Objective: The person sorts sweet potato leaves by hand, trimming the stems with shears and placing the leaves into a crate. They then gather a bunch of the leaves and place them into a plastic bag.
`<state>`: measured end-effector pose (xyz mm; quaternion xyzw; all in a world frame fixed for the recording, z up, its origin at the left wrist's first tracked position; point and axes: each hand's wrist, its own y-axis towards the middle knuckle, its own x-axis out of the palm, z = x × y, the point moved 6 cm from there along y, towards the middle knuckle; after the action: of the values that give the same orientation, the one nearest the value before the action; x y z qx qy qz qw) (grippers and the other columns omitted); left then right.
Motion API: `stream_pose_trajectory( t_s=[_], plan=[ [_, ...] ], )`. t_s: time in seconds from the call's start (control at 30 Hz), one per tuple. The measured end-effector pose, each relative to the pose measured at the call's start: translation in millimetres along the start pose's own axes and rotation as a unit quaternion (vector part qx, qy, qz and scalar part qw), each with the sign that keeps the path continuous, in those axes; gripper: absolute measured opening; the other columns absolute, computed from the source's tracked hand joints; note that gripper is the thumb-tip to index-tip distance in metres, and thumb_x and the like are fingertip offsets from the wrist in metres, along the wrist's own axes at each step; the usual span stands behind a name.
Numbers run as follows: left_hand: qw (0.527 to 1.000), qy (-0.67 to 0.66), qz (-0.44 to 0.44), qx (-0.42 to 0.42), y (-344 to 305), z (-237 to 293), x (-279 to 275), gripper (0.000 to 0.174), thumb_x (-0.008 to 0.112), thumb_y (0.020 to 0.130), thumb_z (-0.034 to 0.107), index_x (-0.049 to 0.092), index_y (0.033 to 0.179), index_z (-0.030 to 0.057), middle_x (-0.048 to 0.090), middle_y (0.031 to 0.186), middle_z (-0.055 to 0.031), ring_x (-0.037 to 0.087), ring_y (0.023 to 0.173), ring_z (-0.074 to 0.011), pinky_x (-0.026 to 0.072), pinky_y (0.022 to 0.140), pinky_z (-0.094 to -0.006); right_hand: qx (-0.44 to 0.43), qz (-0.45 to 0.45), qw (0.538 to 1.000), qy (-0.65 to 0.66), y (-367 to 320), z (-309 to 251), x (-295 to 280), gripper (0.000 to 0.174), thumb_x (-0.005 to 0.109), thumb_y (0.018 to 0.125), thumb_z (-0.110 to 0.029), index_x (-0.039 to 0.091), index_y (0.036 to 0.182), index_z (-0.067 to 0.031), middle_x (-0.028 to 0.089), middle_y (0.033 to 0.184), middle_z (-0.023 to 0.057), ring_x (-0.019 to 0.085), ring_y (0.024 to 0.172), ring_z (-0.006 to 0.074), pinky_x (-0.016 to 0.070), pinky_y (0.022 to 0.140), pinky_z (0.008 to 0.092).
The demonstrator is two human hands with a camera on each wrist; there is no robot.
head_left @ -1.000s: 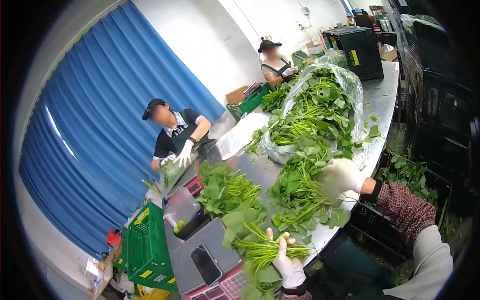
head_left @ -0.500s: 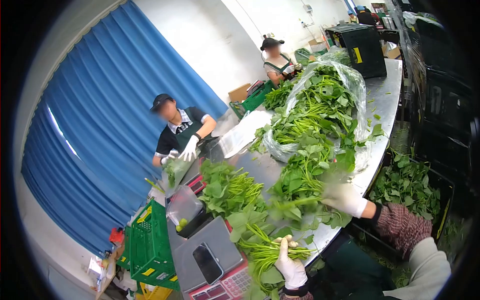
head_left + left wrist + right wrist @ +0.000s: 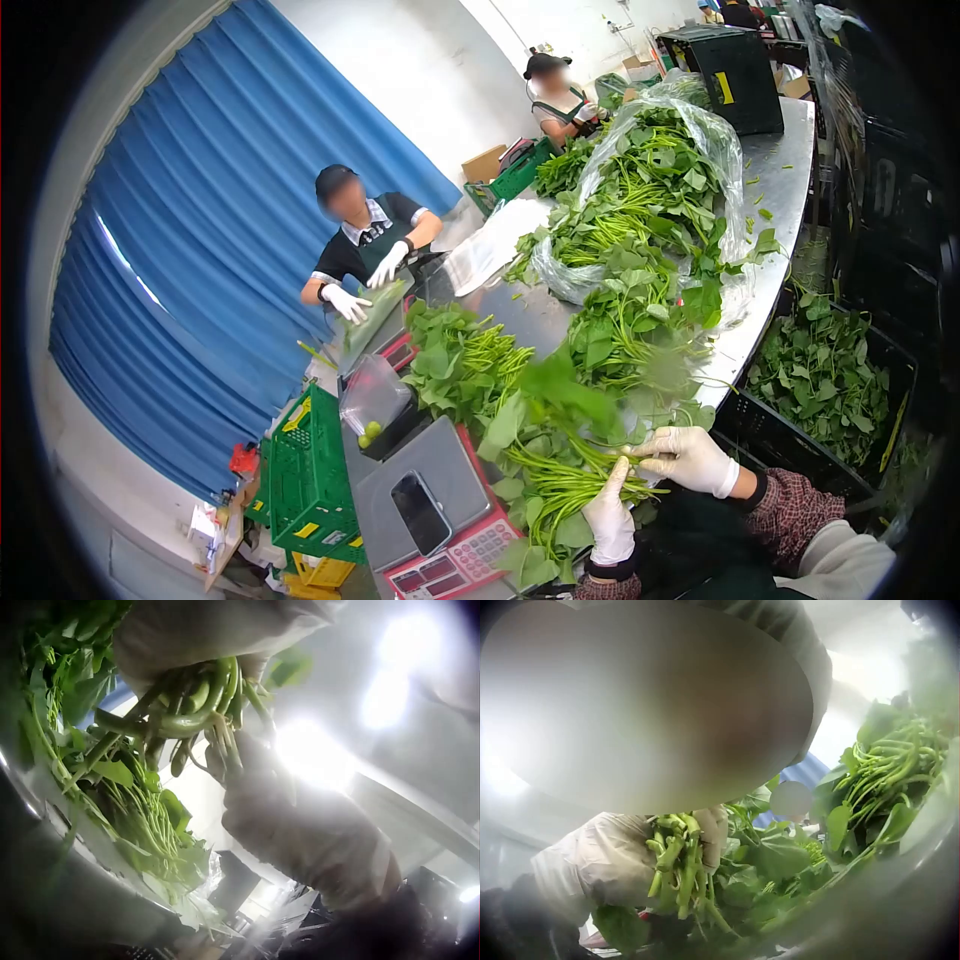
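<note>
Both hands wear white gloves. In the head view the left hand (image 3: 610, 518) grips a bunch of leafy green stems (image 3: 560, 478), its thumb across the stems and the leaves pointing up and left. Beside it the right hand (image 3: 690, 461) has its fingertips at the stem ends, pinching stems whose leaves blur over the bunch. The left wrist view shows the cut ends (image 3: 191, 712) between the two gloves, the right hand (image 3: 300, 825) below. In the right wrist view the left hand (image 3: 604, 859) is curled round the stems (image 3: 676, 862); a large blurred area covers the top.
A plastic bag of greens (image 3: 640, 200) spills along the metal table (image 3: 790, 190). A phone (image 3: 420, 512) lies on a scale (image 3: 470, 560); a greens pile (image 3: 465, 355) sits beyond. A black crate (image 3: 800, 420) stands right, green crates (image 3: 310, 470) left. Two people work across the table.
My right hand has come from the large pile down and left to the bunch, bringing leafy stems. My left hand keeps its grip and sits slightly further right in view.
</note>
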<state>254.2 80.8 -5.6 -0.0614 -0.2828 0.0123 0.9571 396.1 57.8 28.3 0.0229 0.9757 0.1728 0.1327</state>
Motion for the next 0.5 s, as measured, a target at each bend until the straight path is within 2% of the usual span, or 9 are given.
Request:
stream_pose_trajectory(
  t_s=[0.1, 0.13, 0.17, 0.2, 0.23, 0.37, 0.4, 0.47, 0.5],
  plan=[
    [1.000, 0.017, -0.008, 0.019, -2, -3, 3, 0.023, 0.065, 0.082, -0.001, 0.056, 0.104, 0.0019, 0.063, 0.095, -0.0076, 0.058, 0.075, -0.0129, 0.0487, 0.068, -0.0246, 0.111, -0.019, 0.993, 0.040, -4, 23, -3, 0.028, 0.065, 0.082, -0.009, 0.063, 0.110, -0.0051, 0.062, 0.078, 0.0073, 0.061, 0.067, 0.0112, 0.0506, 0.064, 0.0256],
    [1.000, 0.015, -0.008, 0.010, -3, 0, 9, 0.023, 0.065, 0.083, -0.001, 0.056, 0.104, 0.0014, 0.063, 0.094, -0.0082, 0.058, 0.075, -0.0128, 0.0485, 0.068, -0.0243, -0.084, 0.086, 0.992, -0.025, -1, 7, -9, 0.022, 0.065, 0.083, -0.009, 0.063, 0.104, -0.0030, 0.061, 0.076, 0.0046, 0.058, 0.065, 0.0100, 0.0489, 0.061, 0.0256],
    [1.000, 0.014, -0.007, 0.001, -3, 0, 11, 0.023, 0.064, 0.083, 0.000, 0.056, 0.105, 0.0010, 0.064, 0.094, -0.0089, 0.058, 0.075, -0.0126, 0.0483, 0.068, -0.0240, -0.083, 0.087, 0.992, -0.026, -6, 9, -10, 0.022, 0.065, 0.083, -0.009, 0.063, 0.104, -0.0030, 0.061, 0.076, 0.0046, 0.058, 0.065, 0.0100, 0.0489, 0.061, 0.0256],
    [1.000, 0.003, -0.010, 0.003, 1, -4, 9, 0.023, 0.064, 0.084, 0.000, 0.056, 0.105, 0.0002, 0.064, 0.093, -0.0096, 0.058, 0.074, -0.0122, 0.0477, 0.067, -0.0238, 0.016, 0.141, 0.987, 0.072, -12, 21, -18, 0.018, 0.063, 0.085, -0.010, 0.062, 0.101, -0.0022, 0.060, 0.077, 0.0035, 0.057, 0.065, 0.0101, 0.0479, 0.060, 0.0252],
    [1.000, 0.003, -0.010, 0.003, 1, -3, 10, 0.023, 0.064, 0.084, 0.000, 0.056, 0.105, 0.0002, 0.064, 0.093, -0.0096, 0.058, 0.074, -0.0122, 0.0477, 0.067, -0.0238, 0.114, 0.191, 0.960, 0.169, -19, 30, -23, 0.016, 0.061, 0.087, -0.012, 0.061, 0.098, -0.0013, 0.059, 0.079, 0.0024, 0.055, 0.065, 0.0102, 0.0468, 0.060, 0.0248],
    [1.000, -0.010, 0.022, 0.007, 0, 8, 7, 0.023, 0.067, 0.081, 0.000, 0.056, 0.101, 0.0008, 0.063, 0.093, -0.0083, 0.056, 0.073, -0.0115, 0.0463, 0.065, -0.0235, -0.018, 0.539, 0.729, 0.422, -28, 7, -120, 0.018, 0.056, 0.089, -0.012, 0.057, 0.101, 0.0006, 0.057, 0.080, 0.0016, 0.050, 0.061, 0.0101, 0.0455, 0.059, 0.0244],
    [0.999, 0.016, 0.008, 0.027, 0, 8, 8, 0.024, 0.068, 0.080, -0.002, 0.057, 0.100, 0.0017, 0.063, 0.092, -0.0060, 0.057, 0.075, -0.0117, 0.0479, 0.067, -0.0248, -0.019, 0.540, 0.729, 0.421, -29, 13, -117, 0.018, 0.056, 0.089, -0.012, 0.057, 0.101, 0.0006, 0.057, 0.080, 0.0016, 0.050, 0.061, 0.0101, 0.0455, 0.059, 0.0244],
    [0.993, 0.087, -0.029, 0.076, 4, 1, 9, 0.025, 0.070, 0.077, -0.005, 0.058, 0.097, 0.0032, 0.061, 0.092, -0.0034, 0.057, 0.080, -0.0121, 0.0485, 0.074, -0.0256, 0.027, 0.445, 0.855, 0.267, -21, 14, -102, 0.022, 0.058, 0.084, -0.008, 0.059, 0.105, 0.0001, 0.057, 0.086, 0.0019, 0.053, 0.067, 0.0106, 0.0469, 0.062, 0.0252],
    [0.993, 0.087, -0.035, 0.073, 5, -8, 7, 0.025, 0.070, 0.077, -0.005, 0.058, 0.097, 0.0032, 0.061, 0.092, -0.0034, 0.057, 0.080, -0.0121, 0.0485, 0.074, -0.0256, 0.122, 0.278, 0.939, 0.159, -17, 4, -74, 0.034, 0.060, 0.076, -0.004, 0.060, 0.110, -0.0024, 0.060, 0.096, 0.0038, 0.056, 0.081, 0.0114, 0.0471, 0.073, 0.0243]
  ],
)
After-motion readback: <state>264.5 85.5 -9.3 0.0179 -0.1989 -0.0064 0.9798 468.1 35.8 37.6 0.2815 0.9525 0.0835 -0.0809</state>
